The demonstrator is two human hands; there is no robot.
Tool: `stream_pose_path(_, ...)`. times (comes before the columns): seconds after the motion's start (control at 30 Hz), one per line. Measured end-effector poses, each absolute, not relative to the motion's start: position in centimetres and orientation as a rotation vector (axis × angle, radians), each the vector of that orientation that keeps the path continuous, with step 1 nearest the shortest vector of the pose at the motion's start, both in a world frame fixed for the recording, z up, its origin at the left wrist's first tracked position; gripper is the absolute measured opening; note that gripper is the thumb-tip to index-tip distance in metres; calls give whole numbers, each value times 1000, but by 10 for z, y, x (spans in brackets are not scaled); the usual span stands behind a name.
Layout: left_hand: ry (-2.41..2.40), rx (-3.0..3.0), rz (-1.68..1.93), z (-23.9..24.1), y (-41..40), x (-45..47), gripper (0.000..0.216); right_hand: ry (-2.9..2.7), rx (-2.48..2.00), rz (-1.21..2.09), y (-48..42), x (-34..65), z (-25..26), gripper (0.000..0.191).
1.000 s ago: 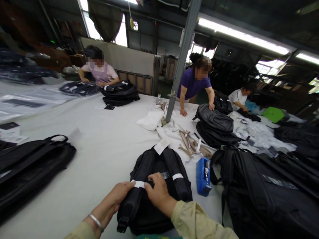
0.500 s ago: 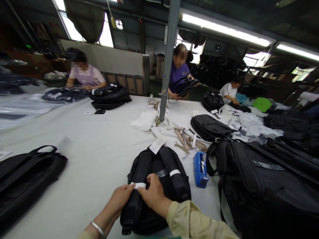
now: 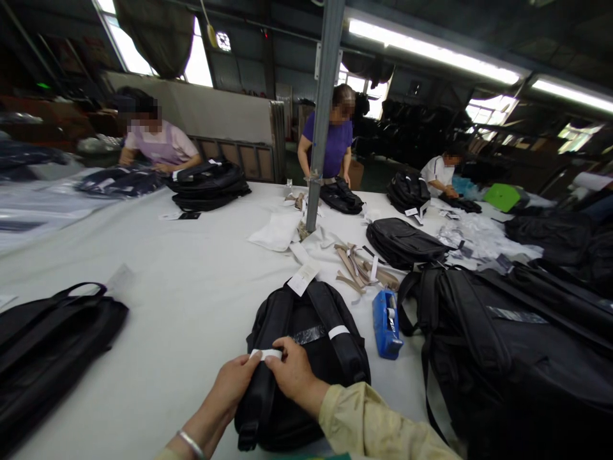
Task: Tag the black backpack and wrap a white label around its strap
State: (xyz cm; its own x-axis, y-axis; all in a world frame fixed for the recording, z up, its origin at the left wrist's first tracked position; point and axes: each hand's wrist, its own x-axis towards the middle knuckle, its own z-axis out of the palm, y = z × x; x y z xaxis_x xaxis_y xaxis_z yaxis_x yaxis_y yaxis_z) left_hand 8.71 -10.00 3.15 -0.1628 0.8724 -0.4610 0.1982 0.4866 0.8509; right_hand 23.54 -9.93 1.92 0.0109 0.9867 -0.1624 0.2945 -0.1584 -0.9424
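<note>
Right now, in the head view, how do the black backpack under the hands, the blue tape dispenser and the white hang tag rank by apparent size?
1. black backpack
2. blue tape dispenser
3. white hang tag, though farther away, so this rank is less sure

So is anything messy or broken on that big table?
Nothing looks broken. The only untidy spot is a loose heap of tan strips lying crisscross beside the blue tape dispenser. Both hands, left hand and right hand, pinch a white band on the backpack.

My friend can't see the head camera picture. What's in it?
Two hands, left hand and right hand, pinch a white band around a black backpack strap on a white table. A blue tape dispenser lies beside it.
</note>
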Motion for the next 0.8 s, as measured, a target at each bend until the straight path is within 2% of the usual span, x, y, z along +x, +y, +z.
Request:
stream_pose_path(0.1, 1682, 951, 756, 31, -98, 86, 51, -1054, -1722, 1442, -101, 234, 20, 25)
stream_pose_path(0.17, 1680, 951, 734, 31, -98, 86, 53, -868, -1744, 1734, -97, 234, 23, 34)
stream_pose_path(0.23, 1671, 939, 726, 30, -98, 86, 54, -747, -1704, 1888, -91, 233, 27, 36)
stream_pose_path(0.43, 1639, 828, 711, 28, -98, 86, 45, -698, -1707, 1898, -78, 231, 35, 28)
stream_pose_path(0.63, 1231, 423, 667, 35, -101, 87, 30, -671, -1674, 1826, -79, 225, 37, 21)
stream_pose_path(0.8, 1328, 258, 641, 35, -100, 93, 22, -791, -1690, 1690, -81, 222, 25, 23)
